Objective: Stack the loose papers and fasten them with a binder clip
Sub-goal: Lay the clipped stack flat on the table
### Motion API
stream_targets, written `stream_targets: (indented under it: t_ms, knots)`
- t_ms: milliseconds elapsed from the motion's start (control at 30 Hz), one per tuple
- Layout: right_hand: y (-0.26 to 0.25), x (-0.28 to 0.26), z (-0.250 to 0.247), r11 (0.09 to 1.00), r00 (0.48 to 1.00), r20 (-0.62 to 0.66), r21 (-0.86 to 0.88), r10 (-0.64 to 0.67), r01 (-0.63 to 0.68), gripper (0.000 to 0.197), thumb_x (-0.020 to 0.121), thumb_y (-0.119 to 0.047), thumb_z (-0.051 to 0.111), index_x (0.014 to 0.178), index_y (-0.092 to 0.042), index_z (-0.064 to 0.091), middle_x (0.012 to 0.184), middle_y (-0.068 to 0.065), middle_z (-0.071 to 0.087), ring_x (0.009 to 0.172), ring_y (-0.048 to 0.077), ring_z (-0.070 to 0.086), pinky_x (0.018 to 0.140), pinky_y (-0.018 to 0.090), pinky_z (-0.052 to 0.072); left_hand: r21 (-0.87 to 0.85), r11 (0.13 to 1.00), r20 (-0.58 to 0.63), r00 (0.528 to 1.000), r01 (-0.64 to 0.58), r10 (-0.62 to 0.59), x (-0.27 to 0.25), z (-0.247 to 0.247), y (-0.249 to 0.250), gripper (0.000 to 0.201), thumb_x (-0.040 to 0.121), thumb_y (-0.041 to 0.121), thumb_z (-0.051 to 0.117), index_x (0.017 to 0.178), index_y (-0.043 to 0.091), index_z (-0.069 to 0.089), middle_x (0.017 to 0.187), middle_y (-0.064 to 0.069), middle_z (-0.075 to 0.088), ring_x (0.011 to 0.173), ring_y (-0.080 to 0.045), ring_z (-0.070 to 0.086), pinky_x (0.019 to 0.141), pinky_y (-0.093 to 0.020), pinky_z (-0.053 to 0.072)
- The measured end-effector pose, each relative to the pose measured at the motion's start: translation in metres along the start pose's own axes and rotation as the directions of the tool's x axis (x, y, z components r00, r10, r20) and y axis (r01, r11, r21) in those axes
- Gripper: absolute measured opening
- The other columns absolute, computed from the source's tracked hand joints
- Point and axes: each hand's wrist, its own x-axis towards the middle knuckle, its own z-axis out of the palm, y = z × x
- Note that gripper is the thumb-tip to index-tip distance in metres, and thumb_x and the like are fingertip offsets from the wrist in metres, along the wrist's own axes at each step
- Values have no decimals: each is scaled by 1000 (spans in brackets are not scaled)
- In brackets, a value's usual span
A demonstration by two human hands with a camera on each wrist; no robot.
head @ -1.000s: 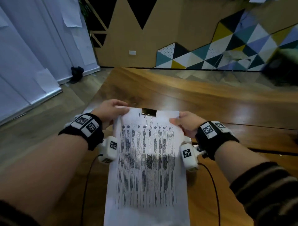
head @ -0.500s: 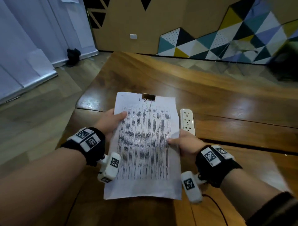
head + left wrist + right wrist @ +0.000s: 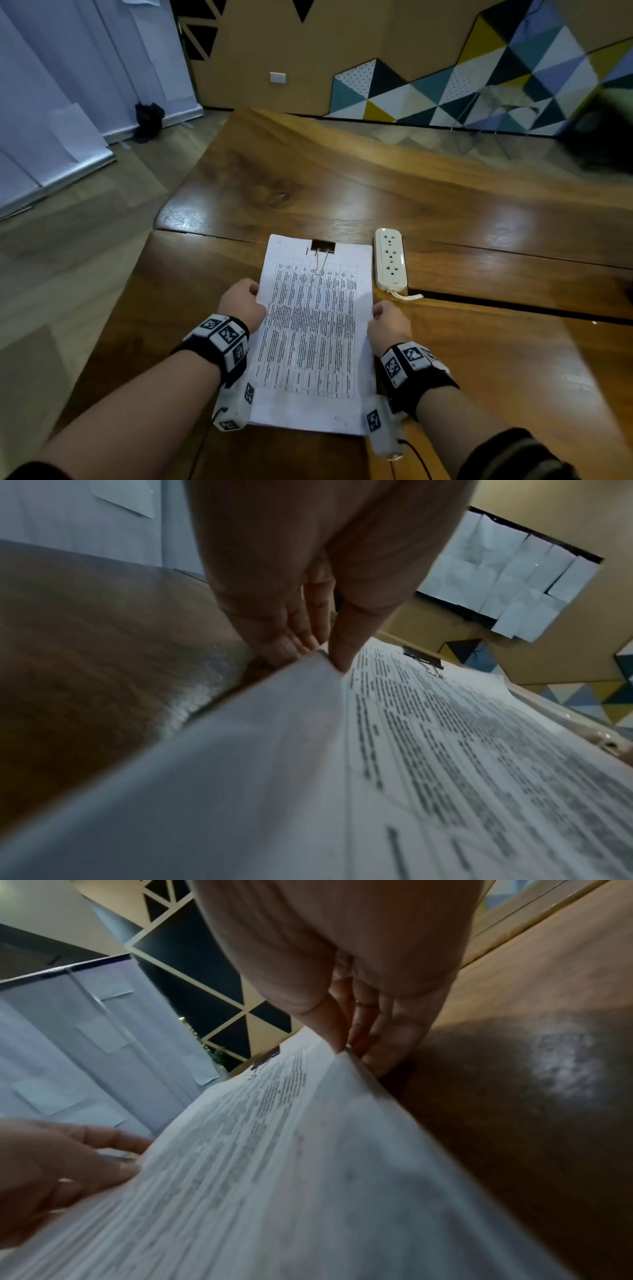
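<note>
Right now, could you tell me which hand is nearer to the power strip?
The right hand, which grips the papers' edge just short of the power strip; the left hand holds their opposite edge.

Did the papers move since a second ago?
Yes. The papers went away from the person and down toward the table. Their clipped top edge now lies beside the power strip, which they hid a second ago.

one stack of printed papers, one binder clip on its far edge, one white power strip with three outlets, one wooden table, two hands: left hand, right hand.
</note>
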Motion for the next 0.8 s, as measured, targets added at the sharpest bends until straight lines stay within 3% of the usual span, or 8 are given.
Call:
stream_targets:
  t_ms: [67,200,300,400,567,700,800]
  knots:
    - [3,5,0,999,999,-16,-27,-30,29,27,90,0,45,107,-15,60,113,8,64,89,20,55,74,25,42,10,1000,-10,1000,-3,3,0,2,1,20,81,1,58,98,12,60,90,-3,61,84,-22,58,68,-29,43]
    - [0,6,-1,990,995,-28,-98,-100,96,18,90,-5,51,99,-12,65,103,8,67,91,22,60,77,27,48,38,999,-13,1000,-16,17,1,3,1,18,81,1,59,93,13,58,86,-2,60,82,-22,57,67,-30,43]
    - [-4,4,-2,979,991,17,-153,-134,135,10,89,-19,60,92,-10,62,93,5,64,85,19,59,72,27,47,55,998,-7,999,-33,34,2,2,-1,19,80,2,61,96,13,60,89,-2,61,86,-23,60,69,-30,46]
    - [-5,3,-1,972,991,25,-190,-134,136,11,87,-20,65,88,-10,59,90,3,62,84,18,59,73,26,48,75,995,-10,998,-69,70,2,3,-2,23,80,3,62,101,12,62,94,-5,66,89,-25,63,72,-30,49]
    - [-7,3,-1,980,993,11,-159,-116,117,17,86,-19,67,97,-9,61,98,6,64,92,20,61,83,30,52,123,988,-23,995,-96,100,4,4,-3,31,80,7,66,111,12,64,104,-8,69,94,-26,64,82,-37,55]
    - [-8,1,-4,994,998,2,-91,-67,67,23,84,-17,69,99,-12,52,95,4,58,94,22,59,86,33,51,148,983,6,994,-111,112,4,1,-4,34,80,12,66,114,13,64,104,-6,70,92,-24,65,81,-38,57]
    - [-8,-1,-6,991,998,20,-118,-57,59,24,86,-19,67,99,-13,48,93,3,55,88,20,55,78,31,48,131,986,23,994,-107,105,3,0,-7,35,82,14,63,118,14,64,107,-6,71,93,-23,65,80,-35,55]
